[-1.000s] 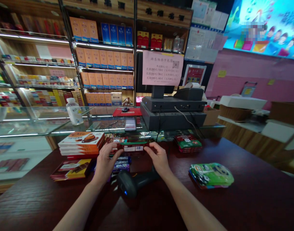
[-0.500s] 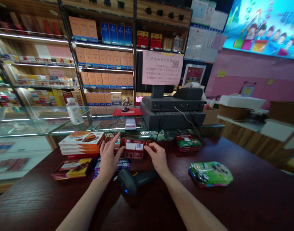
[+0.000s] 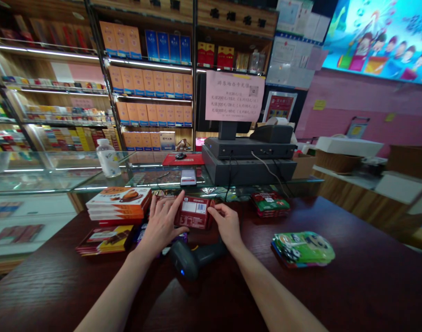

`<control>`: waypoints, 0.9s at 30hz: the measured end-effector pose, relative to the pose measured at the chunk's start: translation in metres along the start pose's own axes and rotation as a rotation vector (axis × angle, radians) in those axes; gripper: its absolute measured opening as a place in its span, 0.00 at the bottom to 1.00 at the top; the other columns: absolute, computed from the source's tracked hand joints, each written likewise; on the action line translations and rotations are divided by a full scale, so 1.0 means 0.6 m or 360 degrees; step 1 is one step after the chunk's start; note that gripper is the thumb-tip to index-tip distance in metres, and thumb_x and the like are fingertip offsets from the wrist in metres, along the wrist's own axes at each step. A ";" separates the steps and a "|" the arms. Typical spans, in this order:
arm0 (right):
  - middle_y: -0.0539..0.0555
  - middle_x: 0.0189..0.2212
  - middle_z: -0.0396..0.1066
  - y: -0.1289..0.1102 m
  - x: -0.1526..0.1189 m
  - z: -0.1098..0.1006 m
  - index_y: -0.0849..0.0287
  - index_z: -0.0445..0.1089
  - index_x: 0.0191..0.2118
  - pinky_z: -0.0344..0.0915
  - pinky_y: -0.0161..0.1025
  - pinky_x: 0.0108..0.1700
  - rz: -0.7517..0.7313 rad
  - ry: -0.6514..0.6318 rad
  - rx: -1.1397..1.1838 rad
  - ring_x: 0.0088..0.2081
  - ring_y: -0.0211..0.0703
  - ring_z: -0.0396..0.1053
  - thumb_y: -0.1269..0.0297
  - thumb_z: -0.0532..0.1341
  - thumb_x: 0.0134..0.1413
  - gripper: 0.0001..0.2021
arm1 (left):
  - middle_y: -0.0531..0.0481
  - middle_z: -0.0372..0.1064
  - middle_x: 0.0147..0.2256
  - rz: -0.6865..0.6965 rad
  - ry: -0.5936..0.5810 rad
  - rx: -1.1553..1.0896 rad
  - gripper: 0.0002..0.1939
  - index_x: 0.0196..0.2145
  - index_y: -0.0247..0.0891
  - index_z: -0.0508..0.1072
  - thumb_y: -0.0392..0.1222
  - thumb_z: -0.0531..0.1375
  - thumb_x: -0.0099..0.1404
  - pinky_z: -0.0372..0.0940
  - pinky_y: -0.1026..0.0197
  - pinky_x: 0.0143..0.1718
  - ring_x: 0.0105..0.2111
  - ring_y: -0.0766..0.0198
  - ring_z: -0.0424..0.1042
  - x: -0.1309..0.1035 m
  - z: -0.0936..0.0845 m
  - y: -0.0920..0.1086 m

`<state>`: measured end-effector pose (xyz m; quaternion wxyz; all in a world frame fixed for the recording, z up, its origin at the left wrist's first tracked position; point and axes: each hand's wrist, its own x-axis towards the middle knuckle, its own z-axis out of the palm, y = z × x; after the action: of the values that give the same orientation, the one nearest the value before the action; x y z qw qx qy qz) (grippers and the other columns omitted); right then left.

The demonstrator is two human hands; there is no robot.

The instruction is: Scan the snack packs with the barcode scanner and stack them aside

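Note:
A dark red packet [image 3: 194, 213] with a white label and barcode stands tilted behind a black scanner [image 3: 193, 259]. My right hand [image 3: 228, 224] pinches the packet's right edge between thumb and fingers. At its left side, my left hand [image 3: 163, 220] has its fingers spread and thumb stretched toward the packet's lower corner. Purple packets [image 3: 180, 237] lie partly hidden under my left hand. To the left are a stack of white and orange boxes [image 3: 119, 203] and a pile of red and yellow chocolate packets [image 3: 105, 240].
Green packs [image 3: 303, 249] lie at the right of the dark table [image 3: 356, 276], with red and green packets [image 3: 270, 204] behind them. A cash register [image 3: 248, 159], a phone [image 3: 188, 177] and a bottle [image 3: 108, 158] stand or lie on the glass counter beyond.
My left hand has moved slightly right and its fingers cover more of the area beside the packet. The packet's label now tilts a little. My right hand keeps its pinch.

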<state>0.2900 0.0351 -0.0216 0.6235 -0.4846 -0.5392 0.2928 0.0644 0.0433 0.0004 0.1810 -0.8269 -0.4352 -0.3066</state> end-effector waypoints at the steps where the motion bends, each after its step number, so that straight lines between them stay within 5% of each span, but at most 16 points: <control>1: 0.52 0.27 0.77 -0.001 -0.001 0.001 0.58 0.76 0.30 0.66 0.38 0.34 0.0006 -0.0002 0.0000 0.30 0.46 0.72 0.52 0.66 0.52 0.13 | 0.45 0.69 0.49 0.0004 -0.0006 0.0029 0.56 0.72 0.45 0.39 0.52 0.68 0.57 0.42 0.32 0.67 0.54 0.45 0.65 0.000 -0.001 0.000; 13: 0.51 0.27 0.76 -0.020 -0.017 0.011 0.59 0.78 0.31 0.63 0.37 0.35 -0.0141 -0.0097 -0.0188 0.30 0.43 0.70 0.53 0.64 0.54 0.13 | 0.45 0.68 0.42 -0.0076 -0.0062 0.0335 0.45 0.70 0.47 0.53 0.53 0.66 0.59 0.46 0.33 0.66 0.50 0.47 0.66 -0.004 -0.011 0.003; 21: 0.52 0.30 0.79 -0.016 -0.013 0.010 0.58 0.79 0.34 0.66 0.39 0.37 -0.0095 -0.0152 -0.0128 0.32 0.45 0.73 0.55 0.65 0.54 0.12 | 0.38 0.58 0.63 -0.0054 0.0064 0.0180 0.41 0.66 0.44 0.60 0.46 0.67 0.57 0.39 0.34 0.69 0.65 0.42 0.55 -0.008 -0.012 0.004; 27: 0.55 0.39 0.81 -0.004 -0.001 0.004 0.58 0.78 0.43 0.70 0.43 0.46 -0.0037 -0.0238 0.0144 0.40 0.49 0.77 0.57 0.65 0.54 0.14 | 0.42 0.64 0.61 0.0011 0.0033 0.0071 0.40 0.66 0.41 0.58 0.43 0.66 0.57 0.34 0.35 0.70 0.65 0.47 0.57 -0.008 -0.014 0.000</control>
<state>0.2874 0.0341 -0.0198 0.6062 -0.4264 -0.5759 0.3450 0.0594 0.0355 0.0032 0.2048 -0.8210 -0.4371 -0.3047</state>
